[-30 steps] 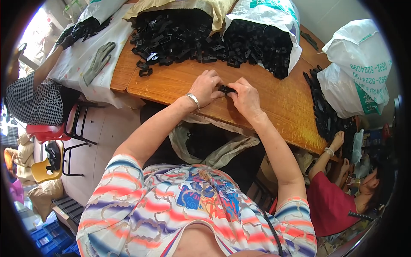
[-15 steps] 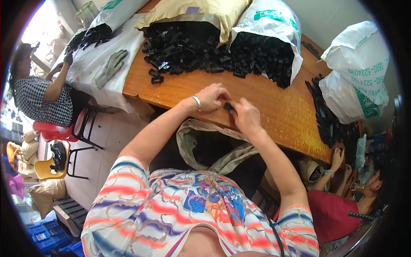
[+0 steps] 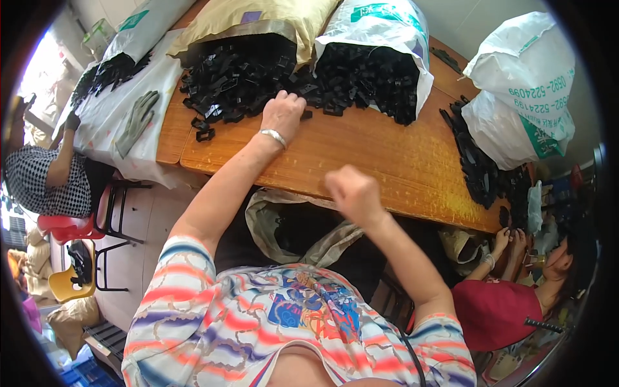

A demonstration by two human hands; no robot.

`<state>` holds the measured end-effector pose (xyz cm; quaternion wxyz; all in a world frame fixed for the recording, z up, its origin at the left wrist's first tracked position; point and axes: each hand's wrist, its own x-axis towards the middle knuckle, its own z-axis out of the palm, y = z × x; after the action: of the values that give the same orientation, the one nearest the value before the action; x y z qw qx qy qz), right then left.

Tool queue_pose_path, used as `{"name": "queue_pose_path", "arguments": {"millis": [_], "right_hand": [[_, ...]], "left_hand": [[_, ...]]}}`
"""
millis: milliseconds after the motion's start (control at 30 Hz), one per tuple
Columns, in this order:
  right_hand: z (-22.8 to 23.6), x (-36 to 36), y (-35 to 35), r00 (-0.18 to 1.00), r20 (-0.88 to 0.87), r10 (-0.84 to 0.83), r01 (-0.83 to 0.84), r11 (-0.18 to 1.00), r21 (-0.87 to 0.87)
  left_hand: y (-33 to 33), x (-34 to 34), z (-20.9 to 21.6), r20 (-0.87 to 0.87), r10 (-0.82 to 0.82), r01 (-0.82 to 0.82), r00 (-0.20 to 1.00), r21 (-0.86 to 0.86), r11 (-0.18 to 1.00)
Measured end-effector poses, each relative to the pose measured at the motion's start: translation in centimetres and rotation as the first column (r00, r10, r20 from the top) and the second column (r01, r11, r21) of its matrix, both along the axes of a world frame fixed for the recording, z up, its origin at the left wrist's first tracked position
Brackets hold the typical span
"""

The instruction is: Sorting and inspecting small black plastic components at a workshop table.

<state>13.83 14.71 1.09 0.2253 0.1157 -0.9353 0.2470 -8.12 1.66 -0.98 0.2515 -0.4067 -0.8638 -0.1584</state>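
At the front edge of the heap of small black plastic parts (image 3: 238, 80) is my left hand (image 3: 282, 116), a silver bracelet on its wrist. Its fingers are curled down and their tips are hidden. A single black part (image 3: 307, 115) lies right beside it. My right hand (image 3: 353, 195), slightly blurred, is closed above the table's near edge; whatever its fingers hold cannot be made out. Below it, an open beige sack (image 3: 261, 222) hangs at the table edge by my lap, its inside dark.
A tan sack (image 3: 258, 19) and a white sack (image 3: 374, 29) spill black parts onto the wooden table (image 3: 387, 151). White bags (image 3: 522, 97) stand at right beside long black pieces (image 3: 474, 174). A grey glove (image 3: 137, 122) lies on the left table. Co-workers sit at both sides.
My left hand has moved away from my right, forward and left to the heap. My right hand has drawn back toward the near edge. The small dark piece between them no longer shows.
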Motion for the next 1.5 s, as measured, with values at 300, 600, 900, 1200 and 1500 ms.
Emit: {"name": "queue_pose_path", "arguments": {"millis": [300, 600, 900, 1200, 1500], "right_hand": [[-0.4, -13.0, 10.0, 0.862, 0.007, -0.507, 0.5, 0.852, 0.155], [-2.2, -10.8, 11.4, 0.932, 0.13, -0.338, 0.361, 0.893, -0.267], [-0.6, -5.2, 6.6, 0.966, 0.137, -0.221, 0.216, 0.975, 0.049], [0.2, -4.4, 2.3, 0.996, 0.063, -0.063, 0.069, 0.994, -0.084], [0.0, -5.1, 1.8, 0.993, 0.093, -0.074, 0.074, 0.997, 0.003]], "left_hand": [[-0.3, 8.5, 0.3, 0.468, -0.214, 0.179, 0.857, 0.119, 0.977], [-2.6, 10.0, 0.3, 0.59, -0.334, 0.102, 0.735, 0.391, 0.915], [-2.0, 9.4, -0.1, 0.602, -0.252, 0.061, 0.757, 0.32, 0.946], [-2.0, 9.4, -0.6, 0.624, -0.227, 0.036, 0.748, 0.303, 0.952], [-2.2, 8.9, -0.9, 0.62, -0.224, 0.036, 0.752, 0.301, 0.953]]}}
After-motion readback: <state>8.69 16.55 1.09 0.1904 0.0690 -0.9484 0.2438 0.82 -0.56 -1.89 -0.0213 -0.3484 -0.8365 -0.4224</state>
